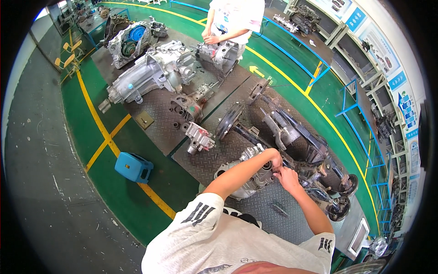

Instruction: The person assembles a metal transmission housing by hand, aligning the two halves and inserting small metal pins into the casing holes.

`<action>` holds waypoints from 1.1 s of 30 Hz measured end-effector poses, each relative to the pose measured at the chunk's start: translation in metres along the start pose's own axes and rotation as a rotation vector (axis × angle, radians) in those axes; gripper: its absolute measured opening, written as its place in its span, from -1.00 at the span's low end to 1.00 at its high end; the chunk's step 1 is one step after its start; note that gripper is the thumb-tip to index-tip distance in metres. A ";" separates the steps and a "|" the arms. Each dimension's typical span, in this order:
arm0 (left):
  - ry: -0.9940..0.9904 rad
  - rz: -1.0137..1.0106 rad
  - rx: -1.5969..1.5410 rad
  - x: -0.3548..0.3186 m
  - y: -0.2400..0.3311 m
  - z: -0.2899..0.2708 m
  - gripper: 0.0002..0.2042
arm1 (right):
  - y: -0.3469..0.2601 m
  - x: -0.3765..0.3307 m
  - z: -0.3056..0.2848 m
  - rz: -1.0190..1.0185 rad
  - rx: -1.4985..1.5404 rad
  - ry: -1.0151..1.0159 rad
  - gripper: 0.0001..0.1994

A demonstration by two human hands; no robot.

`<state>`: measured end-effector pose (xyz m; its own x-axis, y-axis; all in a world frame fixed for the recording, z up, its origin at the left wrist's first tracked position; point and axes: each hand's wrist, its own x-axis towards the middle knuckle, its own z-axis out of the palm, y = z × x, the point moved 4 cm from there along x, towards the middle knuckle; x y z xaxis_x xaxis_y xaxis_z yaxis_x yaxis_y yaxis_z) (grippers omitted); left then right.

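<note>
A silver gearbox housing (248, 185) lies on the metal-plated bench in front of me. My left hand (274, 158) is bent at the wrist and closed over the housing's right side. Just below it, my right hand (288, 178) is closed too, its fingertips meeting close to the left hand at the housing's edge. Whatever the fingers hold is hidden or too small to name. Right beside my hands lie dark greasy axle and suspension parts (315, 171). A small dark toothed or ribbed piece (279, 209) rests on the plate below the housing.
A large silver transmission (157, 71) and a smaller metal casing (198, 137) stand farther up the bench (157, 132). Across it, another person's hands (211, 38) rest at a gearbox (222, 55). A blue plastic stool (133, 167) stands on the floor, left. Blue rails (292, 43) run behind.
</note>
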<state>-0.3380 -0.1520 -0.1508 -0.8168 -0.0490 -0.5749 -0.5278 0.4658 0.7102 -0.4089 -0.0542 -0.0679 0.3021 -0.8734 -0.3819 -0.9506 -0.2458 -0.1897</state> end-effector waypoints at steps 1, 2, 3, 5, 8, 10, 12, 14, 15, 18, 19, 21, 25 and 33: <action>0.005 -0.001 0.032 -0.001 -0.001 0.001 -0.37 | -0.003 -0.002 -0.002 -0.111 0.009 0.098 -0.76; 0.008 -0.002 0.031 -0.002 -0.002 0.000 -0.37 | -0.005 -0.003 -0.004 -0.221 0.018 0.195 -0.78; 0.015 0.011 0.050 -0.002 -0.002 -0.001 -0.38 | -0.005 -0.002 -0.004 -0.245 0.015 0.172 -0.77; 0.020 0.023 0.068 -0.001 -0.001 -0.001 -0.38 | -0.004 0.000 0.000 -0.161 -0.002 0.089 -0.76; -0.010 0.039 -0.004 0.002 -0.004 0.003 -0.39 | -0.014 0.001 -0.003 -0.027 -0.052 -0.007 -0.77; 0.057 0.076 -0.016 0.001 -0.002 0.002 -0.41 | -0.006 0.001 0.000 0.037 -0.081 -0.016 -0.78; 0.036 0.039 -0.008 0.006 -0.003 0.000 -0.41 | 0.000 -0.003 0.008 -0.231 -0.024 0.186 -0.82; 0.003 0.048 -0.012 0.012 -0.015 0.001 -0.46 | -0.002 0.001 0.009 -0.256 -0.009 0.196 -0.81; 0.002 0.050 -0.011 0.014 -0.017 0.002 -0.46 | -0.005 0.001 0.007 -0.261 0.000 0.196 -0.80; 0.021 0.080 -0.048 0.015 -0.017 0.003 -0.55 | -0.008 0.010 0.011 0.106 -0.223 -0.074 -0.77; 0.008 0.084 -0.100 0.011 -0.015 0.003 -0.58 | -0.011 0.008 0.008 0.110 -0.217 -0.074 -0.77; 0.011 0.015 -0.091 0.006 -0.009 0.003 -0.60 | -0.016 -0.001 -0.001 0.148 -0.101 -0.001 -0.76; 0.024 -0.006 -0.150 0.005 -0.008 0.003 -0.59 | -0.003 -0.002 0.004 -0.199 -0.072 0.081 -0.79; 0.008 0.072 -0.259 0.016 -0.020 0.008 -0.69 | 0.004 0.013 0.028 0.200 -0.111 -0.042 -0.74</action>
<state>-0.3387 -0.1544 -0.1773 -0.8553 -0.0312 -0.5171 -0.5100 0.2265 0.8298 -0.4065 -0.0551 -0.0987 0.1074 -0.8916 -0.4400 -0.9932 -0.1162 -0.0070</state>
